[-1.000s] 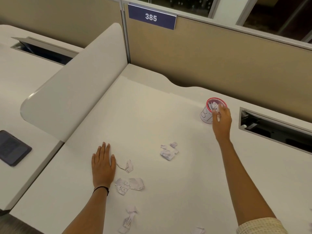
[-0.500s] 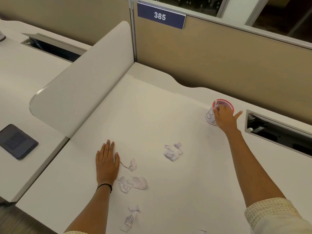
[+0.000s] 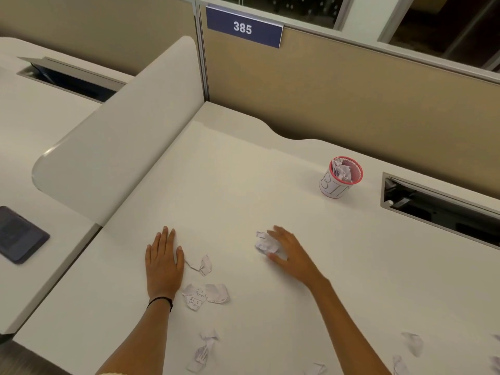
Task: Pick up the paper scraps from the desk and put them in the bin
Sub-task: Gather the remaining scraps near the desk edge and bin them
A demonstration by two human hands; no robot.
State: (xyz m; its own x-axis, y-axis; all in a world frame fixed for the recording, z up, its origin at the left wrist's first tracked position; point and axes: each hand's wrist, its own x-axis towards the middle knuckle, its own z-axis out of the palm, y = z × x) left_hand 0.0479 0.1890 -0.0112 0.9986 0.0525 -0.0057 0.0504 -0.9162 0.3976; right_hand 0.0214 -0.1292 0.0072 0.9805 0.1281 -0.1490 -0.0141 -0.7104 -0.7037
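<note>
On the white desk (image 3: 243, 185), close to its near edge, we have our left hand (image 3: 162, 263) lying flat, palm down, fingers straight and together, with a thin black band (image 3: 160, 301) round the wrist. Our right hand (image 3: 293, 254) comes in low from the right, over a crumpled white paper scrap (image 3: 265, 243). Its fingers stretch past the scrap's far side and its thumb sits at the near side, so the scrap lies between them. That hand is blurred, so we cannot tell whether it pinches the scrap or only spreads round it. More torn white scraps (image 3: 205, 293) lie by the left wrist, some of them printed. One curled piece (image 3: 204, 265) is just beside the left thumb, another heap (image 3: 204, 350) lies between our forearms, and a few strays (image 3: 412, 343) are at the lower right. Well beyond the right hand stands the small round red-rimmed bin (image 3: 336, 188), upright, with crumpled paper inside. Its white wrap shows hand-drawn outline letters; we can read B and I. Up on the tan partition (image 3: 351, 90), a navy plate (image 3: 242, 28) reads 385
</note>
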